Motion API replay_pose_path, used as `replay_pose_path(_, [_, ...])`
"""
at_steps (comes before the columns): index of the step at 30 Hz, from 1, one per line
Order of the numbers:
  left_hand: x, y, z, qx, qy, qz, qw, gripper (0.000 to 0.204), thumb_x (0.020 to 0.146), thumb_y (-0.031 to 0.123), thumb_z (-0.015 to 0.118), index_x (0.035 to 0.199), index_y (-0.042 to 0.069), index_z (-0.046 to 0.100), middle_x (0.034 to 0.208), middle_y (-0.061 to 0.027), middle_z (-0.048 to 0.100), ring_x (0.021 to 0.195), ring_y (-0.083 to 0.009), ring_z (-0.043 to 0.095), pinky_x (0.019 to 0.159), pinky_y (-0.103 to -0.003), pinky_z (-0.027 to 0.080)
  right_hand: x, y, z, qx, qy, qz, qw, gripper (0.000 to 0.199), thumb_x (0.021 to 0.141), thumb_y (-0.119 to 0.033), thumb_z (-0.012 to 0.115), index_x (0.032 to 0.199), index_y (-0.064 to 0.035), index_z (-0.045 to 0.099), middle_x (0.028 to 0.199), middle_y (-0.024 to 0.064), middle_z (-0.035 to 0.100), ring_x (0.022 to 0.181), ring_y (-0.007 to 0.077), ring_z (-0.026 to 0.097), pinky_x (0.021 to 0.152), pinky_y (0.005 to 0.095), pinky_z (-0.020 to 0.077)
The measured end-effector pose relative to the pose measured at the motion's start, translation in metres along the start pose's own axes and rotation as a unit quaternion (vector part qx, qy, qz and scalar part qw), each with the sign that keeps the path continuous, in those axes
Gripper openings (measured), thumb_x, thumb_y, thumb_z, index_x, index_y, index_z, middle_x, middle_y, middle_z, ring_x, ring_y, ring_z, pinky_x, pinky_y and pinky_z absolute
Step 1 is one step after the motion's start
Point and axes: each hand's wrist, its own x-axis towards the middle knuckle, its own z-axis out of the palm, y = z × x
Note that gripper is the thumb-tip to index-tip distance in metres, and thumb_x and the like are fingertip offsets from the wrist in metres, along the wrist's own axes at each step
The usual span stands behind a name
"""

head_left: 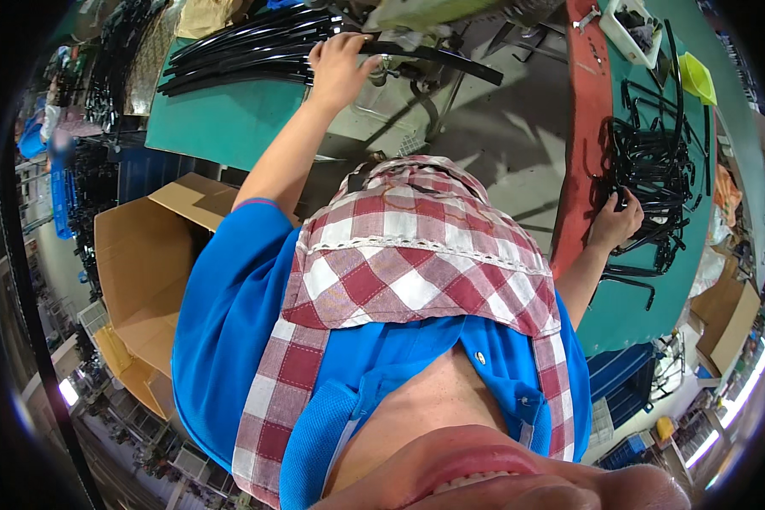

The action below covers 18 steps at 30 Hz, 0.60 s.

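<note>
My left hand [340,70] is closed around the end of a long, glossy black curved strip [442,59], which reaches out to the right over the gap between the tables. Beside that hand, a bundle of similar black strips [238,53] lies on the left green table [221,127]. On the right, my right hand [618,223] is at the near side of a heap of black bent rods [650,161], its fingers curled on one of them. The heap hides part of its fingertips.
A machine [425,17] stands ahead between the tables. The right green table [629,310] has a red edge strip [582,110], a white tray [633,34] and a yellow-green container [697,79]. An open cardboard box [144,263] sits at my left.
</note>
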Motion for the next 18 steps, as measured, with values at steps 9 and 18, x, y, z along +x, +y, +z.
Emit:
replay_pose_path(9, [0.019, 0.041, 0.024, -0.167, -0.045, 0.100, 0.980, 0.020, 0.087, 0.028, 0.068, 0.095, 0.010, 0.071, 0.086, -0.0078, 0.065, 0.073, -0.0299, 0.062, 0.067, -0.038, 0.049, 0.016, -0.151, 0.022, 0.225, -0.120, -0.232, 0.939, 0.023, 0.077, -0.011, 0.073, 0.100, -0.0113, 0.069, 0.107, 0.0109, 0.064, 0.103, 0.0306, 0.058, 0.089, 0.0408, 0.0452])
replay_pose_path(18, [0.036, 0.087, 0.024, -0.097, -0.170, 0.152, 0.969, 0.034, 0.091, 0.041, 0.058, 0.104, 0.011, 0.066, 0.091, -0.0098, 0.066, 0.085, -0.0305, 0.064, 0.075, -0.043, 0.049, 0.019, -0.194, 0.084, 0.139, -0.216, -0.220, 0.941, 0.038, 0.085, -0.019, 0.066, 0.122, -0.0213, 0.057, 0.101, 0.0095, 0.067, 0.102, 0.0310, 0.062, 0.095, 0.0534, 0.0379])
